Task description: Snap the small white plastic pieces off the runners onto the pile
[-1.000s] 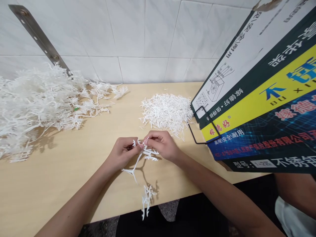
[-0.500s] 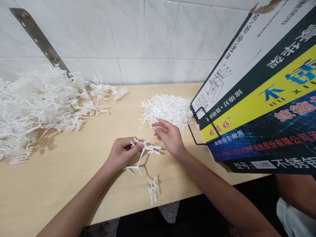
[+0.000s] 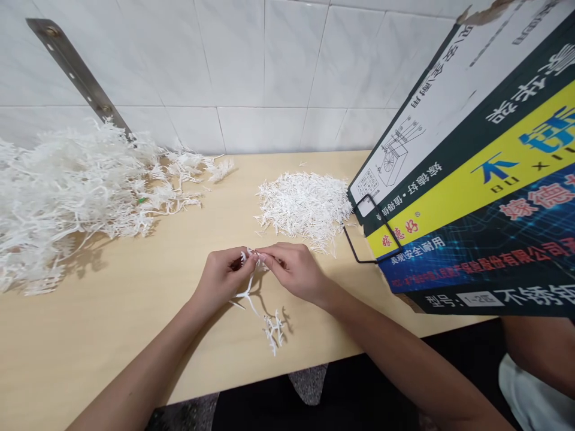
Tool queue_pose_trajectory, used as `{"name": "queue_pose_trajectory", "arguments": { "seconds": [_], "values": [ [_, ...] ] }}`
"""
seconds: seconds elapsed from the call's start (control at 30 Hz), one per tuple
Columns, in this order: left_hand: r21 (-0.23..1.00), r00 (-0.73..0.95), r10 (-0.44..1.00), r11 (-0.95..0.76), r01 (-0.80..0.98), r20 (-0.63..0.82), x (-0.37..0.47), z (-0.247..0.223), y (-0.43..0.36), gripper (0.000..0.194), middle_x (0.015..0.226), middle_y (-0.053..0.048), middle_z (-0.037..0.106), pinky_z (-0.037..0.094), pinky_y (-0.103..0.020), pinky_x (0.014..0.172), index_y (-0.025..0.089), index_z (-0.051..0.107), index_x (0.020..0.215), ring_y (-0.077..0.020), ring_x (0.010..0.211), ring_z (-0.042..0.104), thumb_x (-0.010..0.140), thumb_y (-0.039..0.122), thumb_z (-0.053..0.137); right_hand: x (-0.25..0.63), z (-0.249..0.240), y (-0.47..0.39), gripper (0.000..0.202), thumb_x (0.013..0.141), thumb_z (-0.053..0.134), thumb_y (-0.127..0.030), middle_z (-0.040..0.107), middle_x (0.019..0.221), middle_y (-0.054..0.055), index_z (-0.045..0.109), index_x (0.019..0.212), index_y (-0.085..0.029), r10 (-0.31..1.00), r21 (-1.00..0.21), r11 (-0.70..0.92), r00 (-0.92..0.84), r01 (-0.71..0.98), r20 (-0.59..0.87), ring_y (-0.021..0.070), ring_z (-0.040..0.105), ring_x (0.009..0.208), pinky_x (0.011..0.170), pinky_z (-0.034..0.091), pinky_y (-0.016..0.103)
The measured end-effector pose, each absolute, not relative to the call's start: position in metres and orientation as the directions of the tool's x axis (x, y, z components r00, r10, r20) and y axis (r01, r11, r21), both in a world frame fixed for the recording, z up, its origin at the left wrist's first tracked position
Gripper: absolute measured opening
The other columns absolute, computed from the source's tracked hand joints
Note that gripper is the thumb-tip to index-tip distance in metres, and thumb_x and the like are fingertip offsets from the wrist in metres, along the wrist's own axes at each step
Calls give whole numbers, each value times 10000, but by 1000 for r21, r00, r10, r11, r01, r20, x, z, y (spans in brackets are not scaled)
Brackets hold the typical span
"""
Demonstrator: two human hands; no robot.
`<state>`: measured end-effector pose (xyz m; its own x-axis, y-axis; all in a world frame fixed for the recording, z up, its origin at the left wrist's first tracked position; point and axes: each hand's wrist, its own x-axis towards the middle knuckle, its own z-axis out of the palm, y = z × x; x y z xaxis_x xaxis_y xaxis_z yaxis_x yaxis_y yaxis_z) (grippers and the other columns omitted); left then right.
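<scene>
Right hand back from pile to left hand; both pinched closed on sprig, below frame centre, long axis near vertical, forked end down. Tan table, tiled wall behind.

Right hand: back from white pile, now at branch beside left hand
Lower sprig: farther from tabletop edge

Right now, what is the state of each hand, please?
Left hand: closed, holding the white branch.
Right hand: closed, pinching the same branch close to the left hand.
</scene>
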<state>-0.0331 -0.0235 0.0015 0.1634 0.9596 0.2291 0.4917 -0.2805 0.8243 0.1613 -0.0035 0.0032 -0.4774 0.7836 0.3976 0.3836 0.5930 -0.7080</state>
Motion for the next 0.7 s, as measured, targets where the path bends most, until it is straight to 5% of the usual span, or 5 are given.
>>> {"name": "queue_pose_trajectory", "arguments": {
  "seconds": [0.17,0.3,0.5,0.7],
  "values": [
    [740,214,918,-396,543,334,-32,-2,-24,358,545,59,384,264,-215,519,158,499,609,-74,532,313,937,278,577,161,4,-7,211,984,567,-230,733,765,32,749,897,-170,817,-639,573,-425,513,390,128,609,660,650,416,257],
    [786,195,933,-361,503,304,-33,-1,-25,327,570,46,430,284,-218,530,154,550,641,-80,549,345,936,289,590,160,11,-10,232,986,537,-246,661,724,25,682,829,-157,821,-645,566,-417,513,390,121,550,649,640,381,262],
    [935,204,969,-194,296,136,-39,1,-25,338,588,26,443,266,-225,502,128,652,699,-81,532,340,922,381,628,162,18,-9,224,964,565,-311,543,656,-27,654,815,-169,882,-927,287,-443,243,157,91,434,574,551,334,233],
    [987,172,983,-83,137,59,-41,-1,-26,338,537,28,428,247,-227,473,126,677,698,-80,491,324,855,425,702,155,14,-10,266,904,632,-416,479,643,-41,589,783,-182,871,-998,1,-490,-70,35,95,422,575,542,351,232]
  ]
}}
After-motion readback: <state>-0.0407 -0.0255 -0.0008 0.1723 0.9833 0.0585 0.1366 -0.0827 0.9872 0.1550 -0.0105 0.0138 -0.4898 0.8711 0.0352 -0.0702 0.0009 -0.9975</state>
